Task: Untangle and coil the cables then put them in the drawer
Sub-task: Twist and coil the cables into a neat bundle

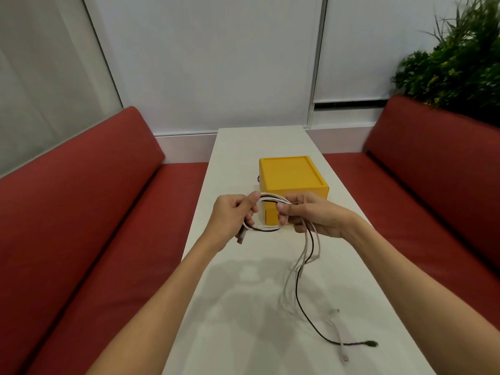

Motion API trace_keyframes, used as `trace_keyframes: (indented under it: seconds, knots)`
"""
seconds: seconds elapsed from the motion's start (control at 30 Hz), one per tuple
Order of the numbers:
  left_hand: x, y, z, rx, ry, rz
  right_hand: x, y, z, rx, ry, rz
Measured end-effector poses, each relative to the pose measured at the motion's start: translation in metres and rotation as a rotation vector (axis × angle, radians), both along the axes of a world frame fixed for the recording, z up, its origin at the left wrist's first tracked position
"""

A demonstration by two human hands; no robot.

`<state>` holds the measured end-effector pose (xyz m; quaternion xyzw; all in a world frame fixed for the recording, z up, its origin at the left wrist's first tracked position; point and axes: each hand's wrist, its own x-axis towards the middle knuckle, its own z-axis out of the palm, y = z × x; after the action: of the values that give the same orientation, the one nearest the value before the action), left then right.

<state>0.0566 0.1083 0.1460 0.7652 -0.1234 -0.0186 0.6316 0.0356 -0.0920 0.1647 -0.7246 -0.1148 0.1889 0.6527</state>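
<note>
A bundle of white and black cables [310, 247] is held above the white table [243, 307]. My left hand [230, 217] grips one side of a small loop of the bundle, with a plug end hanging below it. My right hand [311, 213] pinches the other side of the loop. The loose cable tails hang down from my right hand and trail onto the table at the lower right. A yellow drawer box [292, 174] stands just behind my hands; its front is partly hidden by them, so whether the drawer is open cannot be told.
Red bench seats [81, 212] run along both sides of the narrow table. A green plant [460, 63] stands behind the right bench. A white wall with blinds closes the far end.
</note>
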Motion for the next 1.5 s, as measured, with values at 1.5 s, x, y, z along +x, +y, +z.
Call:
trace_keyframes:
  seconds: [1.5]
  knots:
    - [-0.013, -0.053, -0.003, 0.044, -0.142, -0.048, -0.043, 0.002, -0.014, 0.247, 0.040, -0.532]
